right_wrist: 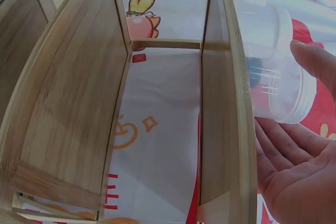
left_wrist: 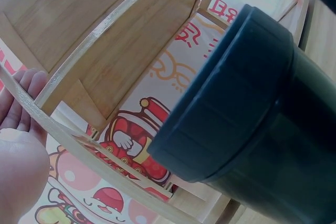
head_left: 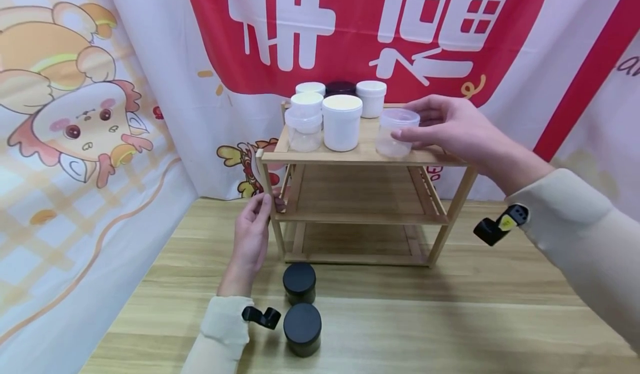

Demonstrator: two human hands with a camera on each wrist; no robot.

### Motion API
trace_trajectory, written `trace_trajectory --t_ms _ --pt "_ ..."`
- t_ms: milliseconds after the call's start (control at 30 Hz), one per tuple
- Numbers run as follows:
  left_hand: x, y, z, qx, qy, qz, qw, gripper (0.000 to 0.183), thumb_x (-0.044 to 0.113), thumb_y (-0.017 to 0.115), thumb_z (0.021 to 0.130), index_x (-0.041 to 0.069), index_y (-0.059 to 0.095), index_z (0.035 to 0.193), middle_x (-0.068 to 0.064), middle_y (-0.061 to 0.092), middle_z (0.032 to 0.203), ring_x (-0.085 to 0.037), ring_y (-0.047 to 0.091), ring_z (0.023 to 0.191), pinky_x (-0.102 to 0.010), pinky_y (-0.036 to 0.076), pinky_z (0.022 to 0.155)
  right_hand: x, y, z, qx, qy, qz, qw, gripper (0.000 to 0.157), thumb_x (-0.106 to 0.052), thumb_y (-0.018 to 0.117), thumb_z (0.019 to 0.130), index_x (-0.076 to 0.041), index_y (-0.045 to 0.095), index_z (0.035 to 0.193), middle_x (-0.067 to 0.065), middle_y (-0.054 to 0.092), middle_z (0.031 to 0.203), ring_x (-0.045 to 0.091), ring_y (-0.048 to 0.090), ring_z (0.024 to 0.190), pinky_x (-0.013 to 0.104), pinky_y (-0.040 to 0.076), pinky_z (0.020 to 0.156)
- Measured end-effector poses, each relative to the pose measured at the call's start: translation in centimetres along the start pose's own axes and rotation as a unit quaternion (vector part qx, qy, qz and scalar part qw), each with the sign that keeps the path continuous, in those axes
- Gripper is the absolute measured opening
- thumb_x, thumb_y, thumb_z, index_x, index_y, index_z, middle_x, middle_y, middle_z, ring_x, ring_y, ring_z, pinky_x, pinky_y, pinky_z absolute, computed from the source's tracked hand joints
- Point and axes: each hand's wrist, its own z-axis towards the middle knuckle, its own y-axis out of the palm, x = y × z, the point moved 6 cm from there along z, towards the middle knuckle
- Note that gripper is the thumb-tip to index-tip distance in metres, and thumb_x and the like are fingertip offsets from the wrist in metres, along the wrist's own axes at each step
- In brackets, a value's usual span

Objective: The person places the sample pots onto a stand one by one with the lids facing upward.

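Note:
At the right of the top shelf, my right hand holds a translucent lidded jar, thumb in front and fingers behind. The right wrist view shows this clear jar between thumb and fingers, beside the top board. My left hand grips the left front post of a three-tier wooden rack. In the left wrist view, the fingers of the left hand pass behind that post. Left of the held jar stand a tall white jar and another translucent jar.
Behind them on the top shelf are several more jars, including a white one and a dark-lidded one. Two black jars, one nearer and one farther, stand on the wooden table before the rack. A printed cloth hangs behind.

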Motion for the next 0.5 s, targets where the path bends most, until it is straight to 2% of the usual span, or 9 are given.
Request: trace_trajectory --t_ms 167,267,500 --pt "-0.2 0.0 0.0 -0.001 -0.004 0.002 1.0000 0.017 0.028 0.056 0.114 0.016 0.068 0.119 -0.010 0.065 0.135 -0.014 0.066 0.117 -0.027 0.044 0.119 -0.1 0.3 0.5 -0.001 0.004 -0.002 1.000 0.092 -0.065 0.082 0.086 -0.026 0.047 0.162 0.010 0.051 0.160 0.034 0.049 0.141 0.055 0.050 0.115" --pt "-0.3 -0.1 0.1 -0.001 -0.001 0.000 1.0000 0.017 0.027 0.056 0.114 0.016 0.069 0.119 -0.016 0.064 0.137 -0.014 0.067 0.115 -0.027 0.044 0.119 -0.4 0.5 0.8 -0.002 0.001 -0.002 1.000 0.090 -0.063 0.081 0.088 -0.025 0.047 0.162 0.012 0.050 0.160 0.035 0.048 0.142 0.059 0.047 0.117" --pt "-0.2 0.0 0.1 0.003 0.004 -0.005 1.0000 0.017 0.026 0.057 0.113 0.017 0.069 0.119 -0.012 0.067 0.134 -0.014 0.068 0.113 -0.026 0.045 0.117 -1.1 1.0 1.6 0.009 0.006 -0.019 1.000 0.096 -0.065 0.082 0.085 -0.026 0.044 0.164 0.009 0.052 0.159 0.034 0.051 0.139 0.058 0.048 0.117"
